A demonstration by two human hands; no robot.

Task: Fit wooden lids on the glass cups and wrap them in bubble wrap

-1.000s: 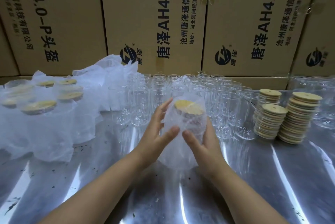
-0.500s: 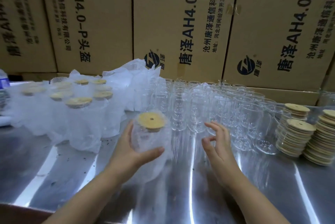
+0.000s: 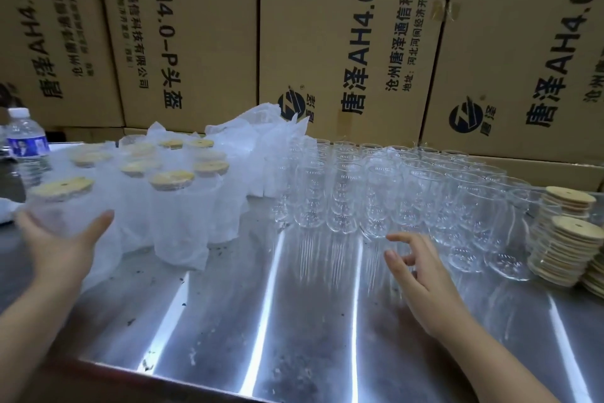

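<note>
The left hand gripped a wrapped cup, thumb on one side and fingers on the other, curled round the bubble wrap. The cup's wooden lid sat on top. That corner was blurred, so I could not tell whether its base touched the table. It was at the far left, just beside the cluster of finished cups, each lidded and wrapped, with a water bottle behind. Loose wrap lay heaped behind the cluster, and cardboard boxes lined the back.

Further right stood the bare glass cups in close rows, none lidded. The right hand grasped nothing. Its fingers were loosely curled, near the front glasses but apart from them. At the far right were the stacks of lids.

The step in hand looked like parking a finished cup with the others. Next, the left hand would need to let go only once the cup stood steady. The right would need to lift one front glass cleanly, without knocking its neighbours, then fetch a lid.
</note>
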